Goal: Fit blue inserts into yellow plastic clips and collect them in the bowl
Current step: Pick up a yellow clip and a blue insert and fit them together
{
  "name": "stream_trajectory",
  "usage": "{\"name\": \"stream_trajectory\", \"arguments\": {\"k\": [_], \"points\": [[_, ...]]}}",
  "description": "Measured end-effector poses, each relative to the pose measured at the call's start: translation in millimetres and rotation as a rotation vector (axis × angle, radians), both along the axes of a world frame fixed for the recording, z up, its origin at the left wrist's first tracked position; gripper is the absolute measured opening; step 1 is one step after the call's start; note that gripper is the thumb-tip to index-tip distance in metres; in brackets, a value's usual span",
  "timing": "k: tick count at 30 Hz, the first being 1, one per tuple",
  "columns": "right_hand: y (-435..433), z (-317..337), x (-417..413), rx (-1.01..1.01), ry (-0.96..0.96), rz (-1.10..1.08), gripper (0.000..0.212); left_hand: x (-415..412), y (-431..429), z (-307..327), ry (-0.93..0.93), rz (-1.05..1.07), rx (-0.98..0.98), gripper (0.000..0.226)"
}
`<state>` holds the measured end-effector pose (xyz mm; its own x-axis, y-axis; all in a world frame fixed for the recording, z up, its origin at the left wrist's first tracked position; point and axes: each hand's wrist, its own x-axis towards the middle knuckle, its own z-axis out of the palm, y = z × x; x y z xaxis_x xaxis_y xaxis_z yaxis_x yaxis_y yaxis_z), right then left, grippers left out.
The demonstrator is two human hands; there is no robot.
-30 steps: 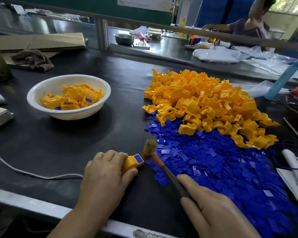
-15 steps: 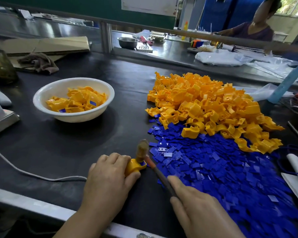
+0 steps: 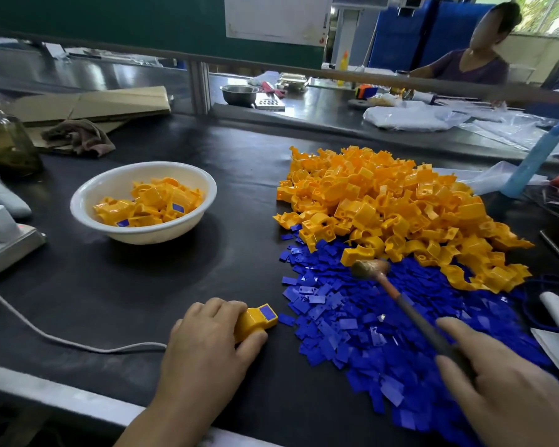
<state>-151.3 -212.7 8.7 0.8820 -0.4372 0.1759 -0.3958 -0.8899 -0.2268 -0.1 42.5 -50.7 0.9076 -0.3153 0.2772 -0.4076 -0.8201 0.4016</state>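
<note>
In the head view, the left hand (image 3: 207, 346) grips one yellow clip (image 3: 251, 324) between the thumb and the curled fingers, down on the black table (image 3: 110, 285). A blue insert (image 3: 268, 312) sits in the clip's end, just past the fingertips. The right hand (image 3: 504, 391) holds a hammer (image 3: 370, 269) by its handle, fingers curled around it. The hammer's head is over the pile of loose blue inserts (image 3: 352, 333), right of the held clip. The white bowl (image 3: 149, 235), holding fitted clips, stands beyond the left hand.

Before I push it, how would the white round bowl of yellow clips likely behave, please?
Wide and low, the white round bowl would probably slide, not tip. Its loose yellow plastic clips sit mostly below the rim, so should stay in.
</note>
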Motion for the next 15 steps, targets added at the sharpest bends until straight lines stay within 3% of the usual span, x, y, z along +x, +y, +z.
{"name": "stream_trajectory", "arguments": {"k": [4, 8, 11, 13, 15], "points": [[-34, -12, 7, -0.092, 0.054, -0.067, 0.043, 28, 11, 24, 0.219, 0.140, -0.488, 0.032], [-48, -10, 15, -0.072, 0.184, -0.096, 0.037, 92, 31, 60, 0.227, 0.325, -0.884, 0.034], [-49, -10, 19, -0.130, 0.225, -0.098, 0.036, 137, 43, 83, 0.369, 0.372, -1.176, 0.026], [-44, -7, 21, -0.138, 0.154, -0.086, 0.035, 152, 48, 89, 0.437, 0.371, -1.246, 0.027], [-27, 0, 23, -0.116, 0.046, -0.017, 0.033, 152, 50, 84, 0.412, 0.355, -1.090, 0.034]]}}
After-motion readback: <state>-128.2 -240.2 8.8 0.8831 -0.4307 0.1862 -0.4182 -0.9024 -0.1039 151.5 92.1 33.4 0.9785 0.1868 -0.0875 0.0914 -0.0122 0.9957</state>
